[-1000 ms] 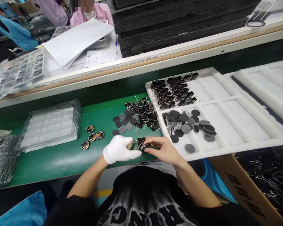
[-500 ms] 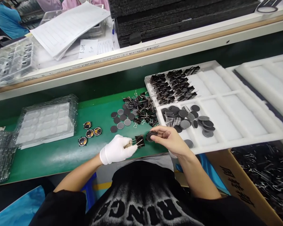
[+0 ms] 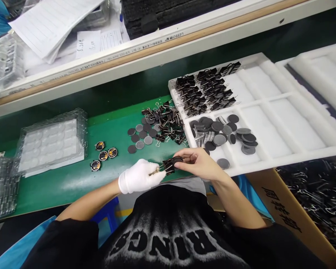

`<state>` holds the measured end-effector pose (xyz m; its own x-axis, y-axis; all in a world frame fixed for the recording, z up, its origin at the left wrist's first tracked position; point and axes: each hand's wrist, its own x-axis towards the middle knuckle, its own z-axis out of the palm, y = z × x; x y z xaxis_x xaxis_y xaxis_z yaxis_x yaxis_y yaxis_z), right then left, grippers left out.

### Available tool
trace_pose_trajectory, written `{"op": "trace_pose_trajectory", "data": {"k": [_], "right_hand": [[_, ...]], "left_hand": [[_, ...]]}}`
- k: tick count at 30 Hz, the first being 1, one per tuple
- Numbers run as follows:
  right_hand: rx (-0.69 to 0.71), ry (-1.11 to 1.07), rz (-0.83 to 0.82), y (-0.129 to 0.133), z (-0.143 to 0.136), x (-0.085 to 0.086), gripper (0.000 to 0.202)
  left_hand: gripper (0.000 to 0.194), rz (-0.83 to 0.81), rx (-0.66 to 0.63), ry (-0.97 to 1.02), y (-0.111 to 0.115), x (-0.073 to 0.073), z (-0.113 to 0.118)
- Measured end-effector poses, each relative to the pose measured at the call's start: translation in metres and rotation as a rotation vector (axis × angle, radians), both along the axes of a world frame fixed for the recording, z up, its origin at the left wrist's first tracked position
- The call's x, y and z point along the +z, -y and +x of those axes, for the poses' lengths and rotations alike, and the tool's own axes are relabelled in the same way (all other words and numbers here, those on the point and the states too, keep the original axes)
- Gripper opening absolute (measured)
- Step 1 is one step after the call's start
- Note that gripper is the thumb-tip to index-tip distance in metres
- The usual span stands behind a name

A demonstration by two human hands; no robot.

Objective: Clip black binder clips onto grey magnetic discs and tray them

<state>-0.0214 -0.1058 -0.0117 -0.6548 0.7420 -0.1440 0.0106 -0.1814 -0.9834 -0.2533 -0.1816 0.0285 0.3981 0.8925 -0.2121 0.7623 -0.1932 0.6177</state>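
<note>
My left hand (image 3: 142, 175), in a white glove, pinches the wire handles of a black binder clip (image 3: 168, 167). Bare, my right hand (image 3: 198, 162) grips dark round discs (image 3: 177, 160) between thumb and fingers; how many I cannot tell. The discs meet the clip's jaw end, and whether they sit inside the jaws is hard to make out. Just beyond my hands, loose binder clips (image 3: 170, 121) lie heaped on the green table, with grey and black discs (image 3: 140, 136) scattered beside them.
A white foam tray (image 3: 268, 101) on the right holds rows of binder clips (image 3: 204, 89) and a pile of discs (image 3: 220, 140). Four-like small round parts (image 3: 103, 155) lie left. Clear plastic trays (image 3: 53, 138) stack farther left. A cardboard box (image 3: 280, 209) of clips stands lower right.
My hands have come together, bringing the binder clip and the discs into contact. The camera view has shifted slightly.
</note>
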Motion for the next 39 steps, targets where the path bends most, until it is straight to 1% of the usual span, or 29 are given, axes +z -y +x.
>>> {"op": "trace_pose_trajectory", "data": {"k": [2,4,6,7,8,9,10,11,12,13,14,15,16,17,19,21,22,23,25,27,29,31,33,35,37,39], "right_hand": [[-0.02,-0.004,-0.02,0.001,0.0,-0.002,0.023],[-0.037,-0.008,-0.046,0.001,0.002,-0.004,0.023],[-0.069,-0.021,-0.085,0.0,0.003,-0.007,0.024],[-0.104,-0.041,-0.111,0.0,0.004,-0.008,0.025],[-0.159,-0.07,-0.14,-0.001,0.005,-0.009,0.027],[-0.229,-0.109,-0.173,-0.001,0.006,-0.01,0.03],[-0.302,-0.155,-0.212,-0.001,0.007,-0.011,0.033],[-0.365,-0.203,-0.256,0.0,0.009,-0.012,0.036],[-0.408,-0.249,-0.305,0.001,0.01,-0.013,0.038],[-0.425,-0.29,-0.353,0.003,0.011,-0.015,0.039],[-0.422,-0.323,-0.391,0.005,0.013,-0.016,0.039],[-0.407,-0.349,-0.408,0.008,0.014,-0.017,0.038],[-0.386,-0.366,-0.388,0.011,0.014,-0.017,0.036],[-0.355,-0.365,-0.333,0.014,0.014,-0.018,0.032],[-0.262,-0.307,-0.157,0.019,0.011,-0.018,0.021],[-0.156,-0.202,0.043,0.022,0.004,-0.018,0.012],[-0.127,-0.156,0.139,0.023,-0.001,-0.017,0.012],[-0.13,-0.124,0.233,0.023,-0.006,-0.016,0.013],[-0.207,-0.108,0.42,0.024,-0.015,-0.016,0.019],[-0.291,-0.124,0.57,0.025,-0.023,-0.015,0.024],[-0.305,-0.132,0.684,0.028,-0.029,-0.014,0.028],[-0.282,-0.111,0.791,0.032,-0.035,-0.013,0.03],[-0.285,-0.075,0.892,0.038,-0.041,-0.012,0.03],[-0.312,-0.047,0.962,0.044,-0.046,-0.011,0.028],[-0.325,-0.035,1.001,0.049,-0.05,-0.01,0.026],[-0.342,-0.043,1.012,0.052,-0.051,-0.009,0.025]], "left_hand": [[0.048,-0.005,-0.004,-0.01,-0.002,-0.001,0.001],[0.048,-0.027,-0.027,-0.045,-0.008,0.003,-0.001],[0.045,-0.08,-0.107,-0.098,-0.02,0.009,-0.005],[0.042,-0.097,-0.145,-0.127,-0.029,0.012,-0.007],[0.039,-0.085,-0.155,-0.164,-0.039,0.014,-0.01],[0.037,-0.03,-0.128,-0.219,-0.05,0.013,-0.013],[0.036,0.066,-0.081,-0.295,-0.061,0.011,-0.015],[0.04,0.185,-0.035,-0.391,-0.072,0.007,-0.017],[0.044,0.297,-0.018,-0.494,-0.082,0.001,-0.019],[0.046,0.376,-0.047,-0.585,-0.089,-0.006,-0.021],[0.045,0.418,-0.113,-0.652,-0.095,-0.013,-0.023],[0.044,0.433,-0.183,-0.68,-0.098,-0.019,-0.024],[0.044,0.443,-0.228,-0.669,-0.098,-0.023,-0.025],[0.045,0.466,-0.232,-0.619,-0.097,-0.025,-0.026],[0.044,0.545,-0.164,-0.425,-0.089,-0.024,-0.025],[0.038,0.587,-0.1,-0.163,-0.078,-0.015,-0.019],[0.035,0.575,-0.081,-0.042,-0.073,-0.01,-0.016],[0.033,0.543,-0.059,0.054,-0.067,-0.004,-0.011],[0.034,0.447,0.016,0.185,-0.057,0.005,-0.003],[0.041,0.386,0.154,0.276,-0.048,0.012,0.005],[0.047,0.434,0.293,0.318,-0.04,0.015,0.012],[0.047,0.565,0.381,0.256,-0.034,0.015,0.017],[0.044,0.704,0.405,0.143,-0.029,0.013,0.02],[0.049,0.813,0.418,0.082,-0.025,0.008,0.019],[0.058,0.897,0.428,0.089,-0.022,0.003,0.016],[0.069,0.96,0.387,0.111,-0.019,0.002,0.013]]}}
